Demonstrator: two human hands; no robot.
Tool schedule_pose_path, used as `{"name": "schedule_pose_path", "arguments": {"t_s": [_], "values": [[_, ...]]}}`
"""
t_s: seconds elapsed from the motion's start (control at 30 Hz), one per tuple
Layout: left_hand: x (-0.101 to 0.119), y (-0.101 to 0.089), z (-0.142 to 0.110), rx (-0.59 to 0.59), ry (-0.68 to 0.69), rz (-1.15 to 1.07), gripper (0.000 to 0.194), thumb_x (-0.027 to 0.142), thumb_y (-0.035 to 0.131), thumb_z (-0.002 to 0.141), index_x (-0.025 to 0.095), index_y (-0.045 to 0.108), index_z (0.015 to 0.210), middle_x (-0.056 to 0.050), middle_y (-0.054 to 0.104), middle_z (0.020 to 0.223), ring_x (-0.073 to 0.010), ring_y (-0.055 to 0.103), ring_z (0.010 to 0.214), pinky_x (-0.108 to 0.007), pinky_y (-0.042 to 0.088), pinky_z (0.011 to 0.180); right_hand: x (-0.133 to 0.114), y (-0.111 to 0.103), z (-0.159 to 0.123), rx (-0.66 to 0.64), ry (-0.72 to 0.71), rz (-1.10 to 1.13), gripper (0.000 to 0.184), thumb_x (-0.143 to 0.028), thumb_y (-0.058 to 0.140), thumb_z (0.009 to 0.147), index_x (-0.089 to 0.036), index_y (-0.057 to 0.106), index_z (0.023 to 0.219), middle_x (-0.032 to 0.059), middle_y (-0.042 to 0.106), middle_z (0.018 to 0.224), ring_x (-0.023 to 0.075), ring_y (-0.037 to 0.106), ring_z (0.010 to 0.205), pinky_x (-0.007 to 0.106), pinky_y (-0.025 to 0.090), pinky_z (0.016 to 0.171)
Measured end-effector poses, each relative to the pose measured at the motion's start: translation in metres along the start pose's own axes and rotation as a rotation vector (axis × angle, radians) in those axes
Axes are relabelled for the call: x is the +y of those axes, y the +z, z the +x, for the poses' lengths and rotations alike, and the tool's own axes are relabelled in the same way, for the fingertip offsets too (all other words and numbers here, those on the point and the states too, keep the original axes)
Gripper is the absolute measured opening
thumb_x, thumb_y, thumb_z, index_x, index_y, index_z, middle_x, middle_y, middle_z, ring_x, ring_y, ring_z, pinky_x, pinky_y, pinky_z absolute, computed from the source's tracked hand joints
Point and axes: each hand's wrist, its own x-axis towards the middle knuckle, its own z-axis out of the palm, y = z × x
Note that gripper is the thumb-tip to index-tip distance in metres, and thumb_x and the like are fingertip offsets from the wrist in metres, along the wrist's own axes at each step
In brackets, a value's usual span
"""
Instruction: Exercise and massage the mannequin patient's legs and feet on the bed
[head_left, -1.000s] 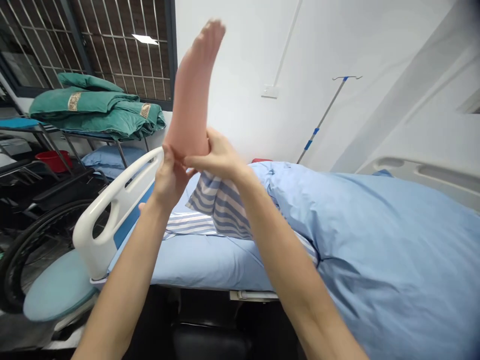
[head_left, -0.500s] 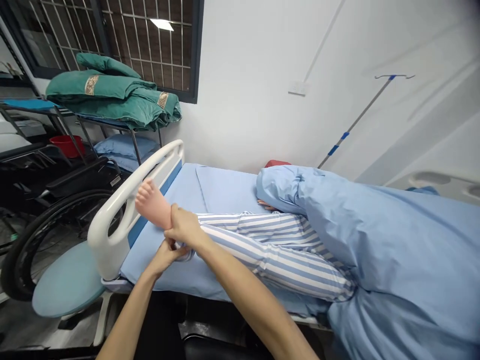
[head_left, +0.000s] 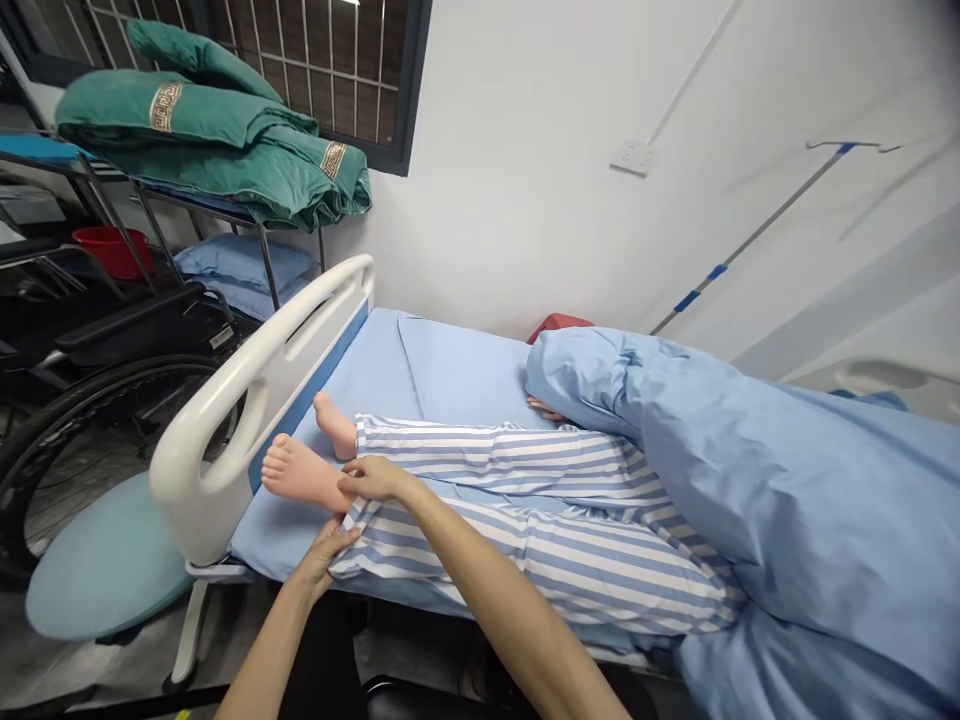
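Two legs in blue-and-white striped pajama trousers lie on the bed, with smooth, bare, manikin-like feet at the left end. The near foot rests on the sheet, toes up; the far foot lies just beyond it. My right hand is at the near ankle, fingers pinched on the upper edge of the trouser cuff. From the near side, my left hand grips the same cuff, thumb on top and its other fingers partly hidden beneath the cloth.
A white footboard rises left of the feet. A blue quilt covers the figure's upper part. Left of the bed stand a wheelchair and a round pale-green seat. Green folded bedding sits behind; an IV pole leans at right.
The near foot, held raised before, has come down onto the sheet, uncovering the far foot. Both hands moved down with it and changed grip to the trouser cuff. The view shifted slightly.
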Motion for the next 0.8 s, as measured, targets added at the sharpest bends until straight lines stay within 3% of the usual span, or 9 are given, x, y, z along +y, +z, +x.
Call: {"name": "schedule_pose_path", "arguments": {"t_s": [0.13, 0.27, 0.37, 0.53, 0.67, 0.8], "values": [[-0.001, -0.008, 0.005, -0.012, -0.05, 0.029, 0.065, 0.025, 0.077, 0.057, 0.015, 0.052, 0.117, -0.011, 0.069, 0.101, -0.0269, 0.064, 0.097, -0.037, 0.049, 0.087, 0.039, 0.015, 0.004, 0.083, 0.105, -0.106, 0.02, -0.028, 0.053, 0.081, -0.016, 0.068, 0.075, 0.0054, 0.066, 0.078, 0.0222, 0.059, 0.087, 0.029, 0.042, 0.074], [-0.005, -0.017, 0.007, 0.006, -0.093, 0.041, 0.051, 0.026, 0.074, 0.062, 0.015, 0.056, 0.109, -0.008, 0.071, 0.092, -0.0235, 0.067, 0.089, -0.032, 0.052, 0.08, 0.053, 0.033, 0.013, 0.168, 0.086, -0.055, 0.011, -0.012, 0.057, 0.072, -0.014, 0.064, 0.065, 0.0023, 0.063, 0.066, 0.0195, 0.059, 0.08, 0.028, 0.041, 0.071], [-0.008, -0.021, 0.007, 0.043, -0.125, 0.046, 0.041, 0.025, 0.073, 0.064, 0.015, 0.058, 0.101, -0.006, 0.071, 0.083, -0.0221, 0.068, 0.082, -0.03, 0.053, 0.074, 0.048, 0.035, 0.025, 0.233, 0.044, 0.051, 0.013, -0.006, 0.055, 0.071, -0.016, 0.063, 0.067, 0.0002, 0.063, 0.068, 0.0176, 0.06, 0.078, 0.026, 0.041, 0.072], [-0.008, -0.019, 0.01, 0.172, -0.14, -0.008, 0.032, 0.016, 0.07, 0.064, 0.015, 0.058, 0.093, -0.003, 0.07, 0.076, -0.0175, 0.068, 0.07, -0.028, 0.054, 0.069, 0.014, 0.029, 0.056, 0.402, -0.027, 0.185, 0.022, -0.009, 0.046, 0.078, -0.023, 0.064, 0.079, -0.0021, 0.067, 0.087, 0.015, 0.06, 0.085, 0.025, 0.044, 0.077], [-0.01, -0.023, 0.01, 0.216, -0.122, -0.036, 0.027, 0.011, 0.069, 0.062, 0.015, 0.058, 0.087, -0.001, 0.07, 0.073, -0.0159, 0.067, 0.066, -0.027, 0.054, 0.067, -0.005, 0.037, 0.073, 0.324, -0.056, 0.165, 0.019, -0.01, 0.05, 0.075, -0.023, 0.064, 0.078, -0.0028, 0.065, 0.082, 0.0142, 0.059, 0.083, 0.024, 0.043, 0.078], [-0.009, -0.027, 0.008, 0.224, -0.149, 0.013, 0.031, 0.014, 0.072, 0.06, 0.015, 0.06, 0.089, -0.002, 0.071, 0.076, -0.0188, 0.068, 0.07, -0.031, 0.055, 0.071, 0.001, 0.052, 0.075, 0.27, 0.029, 0.221, 0.018, -0.006, 0.053, 0.069, -0.018, 0.064, 0.076, -0.0036, 0.06, 0.071, 0.0139, 0.056, 0.078, 0.025, 0.042, 0.077]]}}
